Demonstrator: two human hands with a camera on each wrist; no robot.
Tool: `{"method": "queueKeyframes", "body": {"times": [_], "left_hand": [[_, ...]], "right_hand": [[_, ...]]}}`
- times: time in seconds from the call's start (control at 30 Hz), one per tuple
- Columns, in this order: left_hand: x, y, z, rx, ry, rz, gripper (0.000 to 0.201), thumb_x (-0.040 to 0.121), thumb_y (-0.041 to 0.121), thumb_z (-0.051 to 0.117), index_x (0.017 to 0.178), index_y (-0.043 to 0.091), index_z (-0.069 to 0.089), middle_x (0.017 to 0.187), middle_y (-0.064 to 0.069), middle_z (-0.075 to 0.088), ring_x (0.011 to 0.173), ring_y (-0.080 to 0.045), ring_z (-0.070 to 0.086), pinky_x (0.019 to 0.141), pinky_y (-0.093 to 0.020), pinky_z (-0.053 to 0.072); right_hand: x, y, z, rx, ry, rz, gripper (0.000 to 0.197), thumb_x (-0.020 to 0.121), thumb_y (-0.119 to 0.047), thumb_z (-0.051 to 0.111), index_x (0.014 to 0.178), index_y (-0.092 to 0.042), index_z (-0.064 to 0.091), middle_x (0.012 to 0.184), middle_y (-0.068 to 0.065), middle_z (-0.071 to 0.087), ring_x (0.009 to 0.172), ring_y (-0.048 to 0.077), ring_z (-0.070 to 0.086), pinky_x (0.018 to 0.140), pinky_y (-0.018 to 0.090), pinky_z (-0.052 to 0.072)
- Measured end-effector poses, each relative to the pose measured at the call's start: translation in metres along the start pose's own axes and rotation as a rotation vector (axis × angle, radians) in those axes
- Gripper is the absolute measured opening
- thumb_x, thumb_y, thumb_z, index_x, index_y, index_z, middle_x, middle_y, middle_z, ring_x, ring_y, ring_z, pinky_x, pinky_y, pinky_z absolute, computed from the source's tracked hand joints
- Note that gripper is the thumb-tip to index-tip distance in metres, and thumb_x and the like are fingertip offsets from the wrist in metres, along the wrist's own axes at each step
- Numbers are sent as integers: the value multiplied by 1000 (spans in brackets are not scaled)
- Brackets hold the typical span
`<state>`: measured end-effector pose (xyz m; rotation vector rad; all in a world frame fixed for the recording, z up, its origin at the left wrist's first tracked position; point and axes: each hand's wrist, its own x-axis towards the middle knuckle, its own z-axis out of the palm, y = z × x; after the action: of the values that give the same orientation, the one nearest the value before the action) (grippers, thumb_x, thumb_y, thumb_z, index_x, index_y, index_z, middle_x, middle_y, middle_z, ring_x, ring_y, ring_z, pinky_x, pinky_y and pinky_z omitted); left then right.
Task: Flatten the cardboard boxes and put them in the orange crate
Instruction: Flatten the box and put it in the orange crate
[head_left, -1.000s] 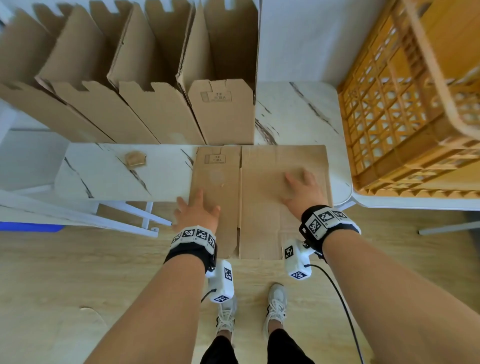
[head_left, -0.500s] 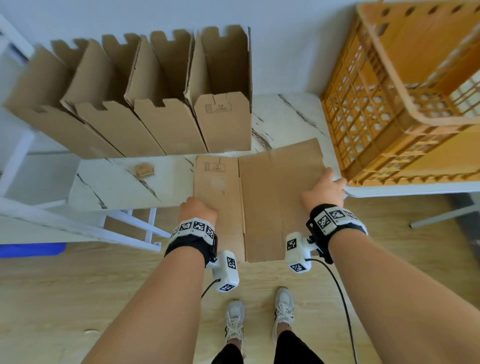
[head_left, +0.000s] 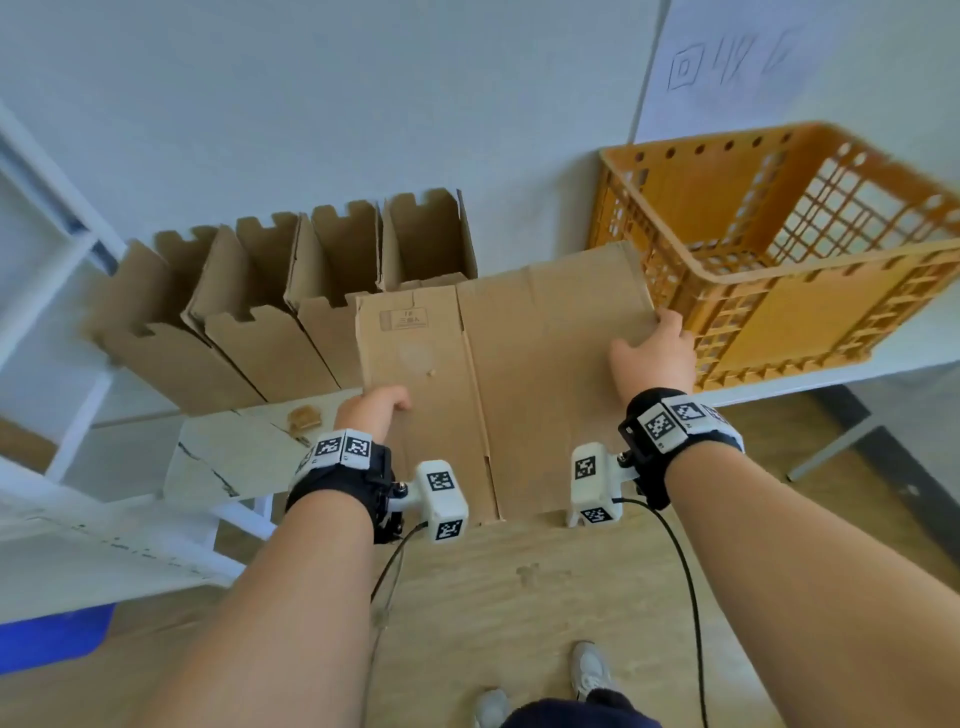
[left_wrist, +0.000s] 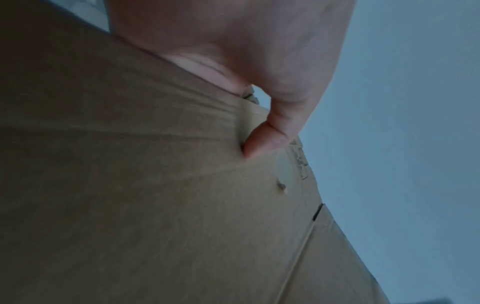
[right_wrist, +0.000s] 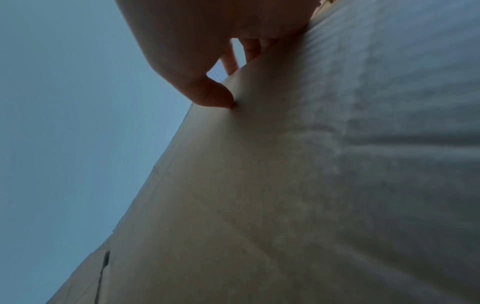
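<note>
Flattened cardboard box (head_left: 519, 384) held up in the air by both hands, tilted, far edge higher than near edge, in front of the desk (head_left: 228, 457). Left hand (head_left: 371, 410) gripping the left edge of the sheet, thumb on the top face and pressing into the cardboard, as seen in the left wrist view (left_wrist: 262, 142); other fingers hidden under the sheet. Right hand (head_left: 652, 353) holding the right edge near the far corner, thumb tip on the top face in the right wrist view (right_wrist: 215, 96), fingers curled around the edge behind it. Far right corner of the sheet just beside the orange crate (head_left: 810, 306); touching or not, cannot tell. Crate standing tilted on a white surface at the right, open side up, nothing clearly visible inside.

Row of unflattened cardboard boxes (head_left: 270, 312) standing against the wall behind the held sheet, open tops with notched flaps, leaning to one side; the rightmost one partly hidden by the sheet. Small cardboard scrap (head_left: 304, 418) lying on the marble-pattern desk, left of the left hand. Wooden floor (head_left: 519, 597) below, with two shoes (head_left: 587, 670) at the bottom edge. White paper with drawn characters (head_left: 727, 67) on the wall above the crate.
</note>
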<state>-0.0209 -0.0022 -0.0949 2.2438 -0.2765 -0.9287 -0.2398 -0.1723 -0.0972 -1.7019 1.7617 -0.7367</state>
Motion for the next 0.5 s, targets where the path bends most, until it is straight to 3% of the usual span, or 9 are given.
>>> {"method": "queueKeyframes", "body": {"times": [0.07,0.1,0.17,0.23,0.27,0.4,0.5], "left_hand": [[-6,16,-7,12,20,23,42,88,22,58,122,-2,56,128,-21,50,116,-34,50,97,-41,43],[-8,23,-9,-13,30,43,42,87,21,59,121,-3,58,126,-21,52,114,-34,52,94,-41,45],[-13,37,-13,-116,51,84,30,83,20,64,105,1,64,112,-16,55,97,-28,53,73,-35,45],[-17,55,-11,-151,66,127,15,79,20,67,82,6,63,103,-12,56,88,-25,50,69,-32,38],[-21,67,-9,-155,67,150,16,78,20,68,80,7,61,101,-11,56,86,-25,50,70,-32,37],[-34,124,15,-85,97,235,32,77,24,70,99,3,58,106,-10,53,93,-26,51,78,-31,41],[-41,174,46,-38,86,231,45,78,25,69,116,2,57,108,-10,53,90,-26,50,75,-31,40]], "right_hand": [[-1,-9,-11,30,28,-18,65,83,-21,53,144,-15,31,136,14,43,122,34,45,99,47,42],[-1,-13,-17,46,42,-27,66,83,-21,53,145,-16,30,137,13,43,123,33,45,100,47,42],[4,-20,-32,85,58,-36,66,85,-20,52,147,-19,28,140,11,41,124,31,45,98,44,43],[13,-23,-49,115,67,-41,67,87,-20,51,149,-22,26,143,10,38,123,29,47,95,42,45],[19,-24,-57,118,73,-41,67,87,-21,50,149,-23,26,145,10,37,123,30,48,93,41,47],[53,-22,-92,77,98,-15,70,87,-23,49,152,-24,21,147,13,29,125,34,45,94,43,46],[88,-16,-119,35,100,-2,74,88,-24,52,152,-19,18,149,16,25,130,36,39,101,47,43]]}}
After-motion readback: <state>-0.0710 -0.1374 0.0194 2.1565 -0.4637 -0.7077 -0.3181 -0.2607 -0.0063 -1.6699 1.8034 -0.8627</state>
